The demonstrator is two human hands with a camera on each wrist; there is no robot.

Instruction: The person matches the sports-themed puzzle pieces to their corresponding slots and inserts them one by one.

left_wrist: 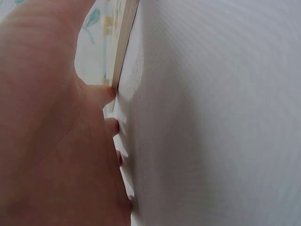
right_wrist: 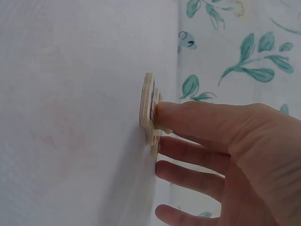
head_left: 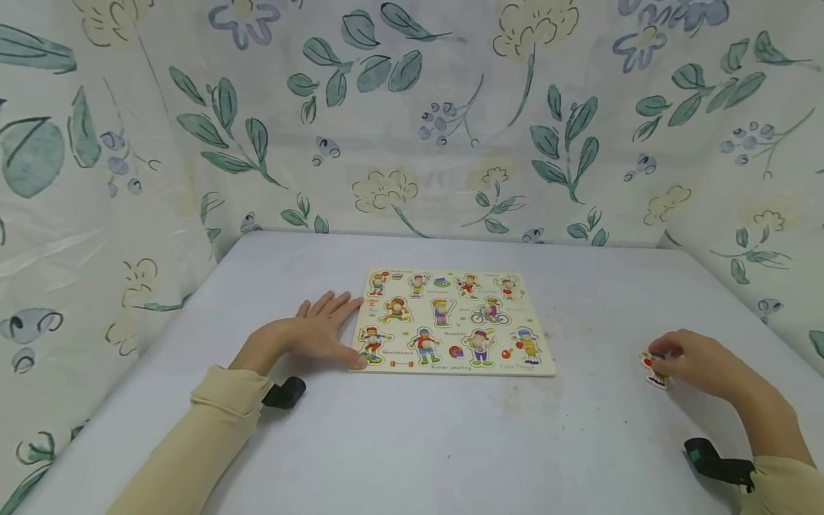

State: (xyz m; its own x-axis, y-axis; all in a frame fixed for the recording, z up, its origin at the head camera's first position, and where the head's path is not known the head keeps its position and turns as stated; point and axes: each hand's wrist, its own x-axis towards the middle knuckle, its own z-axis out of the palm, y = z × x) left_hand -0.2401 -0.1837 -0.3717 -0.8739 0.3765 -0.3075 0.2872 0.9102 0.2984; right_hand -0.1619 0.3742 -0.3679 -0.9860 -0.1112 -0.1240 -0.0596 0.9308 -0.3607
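Note:
A wooden puzzle board (head_left: 450, 343) with several cartoon sports figures lies flat on the table. My left hand (head_left: 315, 336) rests at its left side with fingers spread, the thumb at the board's near left corner and the index fingertip by its left edge. In the left wrist view the board's pale edge (left_wrist: 124, 42) meets that hand (left_wrist: 56, 117). Off to the right, my right hand (head_left: 704, 365) pinches a small figure-shaped wooden puzzle piece (head_left: 655, 370) between thumb and fingers. The right wrist view shows the piece (right_wrist: 147, 106) side-on, close over the table, with the other fingers (right_wrist: 190, 179) spread below the thumb.
The white table (head_left: 450, 436) extends around the board, with faint brownish marks to its right. A floral cloth (head_left: 450, 157) hangs behind the table and at both sides. A black wrist-worn device sits at each sleeve cuff, the left one (head_left: 286, 393) and the right one (head_left: 714, 461).

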